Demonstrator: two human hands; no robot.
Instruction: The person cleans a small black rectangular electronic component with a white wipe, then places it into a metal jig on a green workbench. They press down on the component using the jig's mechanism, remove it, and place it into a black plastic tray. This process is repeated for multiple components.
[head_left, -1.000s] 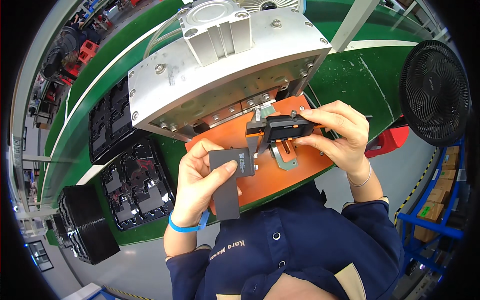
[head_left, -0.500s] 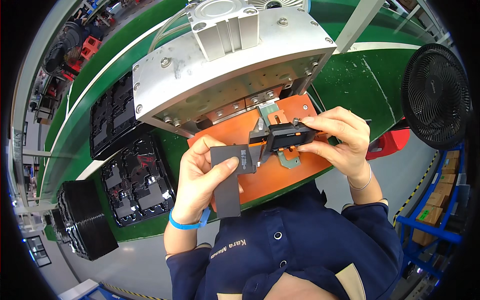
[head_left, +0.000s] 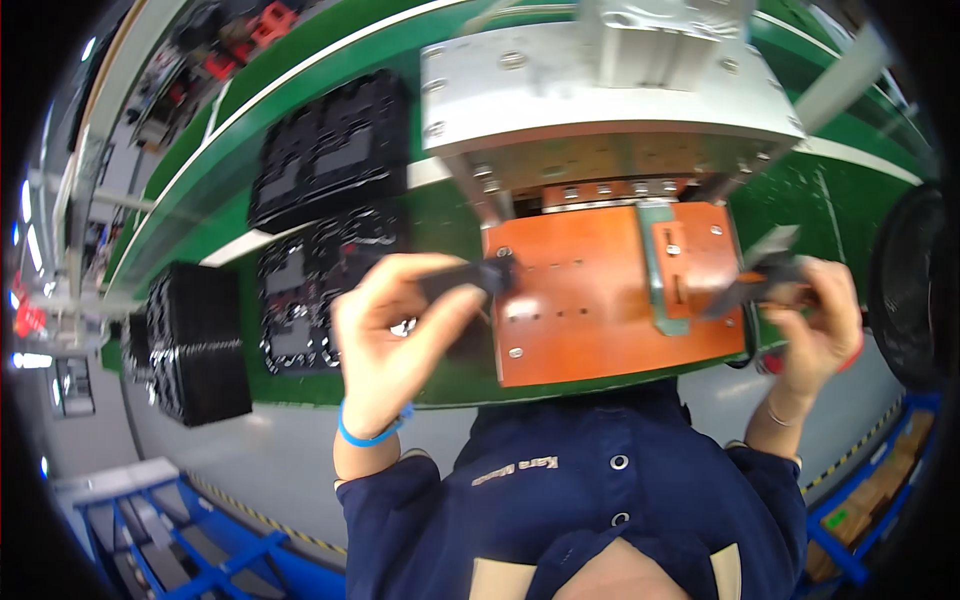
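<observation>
In front of me lies an orange fixture plate (head_left: 600,290) with a green-grey strip and a raised orange block (head_left: 676,265) on its right half. My left hand (head_left: 390,320) is at the plate's left edge, thumb and fingers closed on a dark flat battery-like piece (head_left: 450,283), seen nearly edge-on and blurred. Beyond the plate's right edge, my right hand (head_left: 822,315) is closed round a black block-like tool (head_left: 775,280) with a pale tip. Motion smears the tool, so its shape is unclear.
A metal press (head_left: 610,100) stands behind the plate. To the left are black moulded trays, one stack (head_left: 330,150) farther back and one tray (head_left: 290,300) nearer. Another black tray stack (head_left: 200,345) stands far left. A black fan (head_left: 912,290) is at the right.
My hands have moved apart: the right has carried the black tool rightward off the plate. The left has tilted the flat piece edge-on. The view has shifted too.
</observation>
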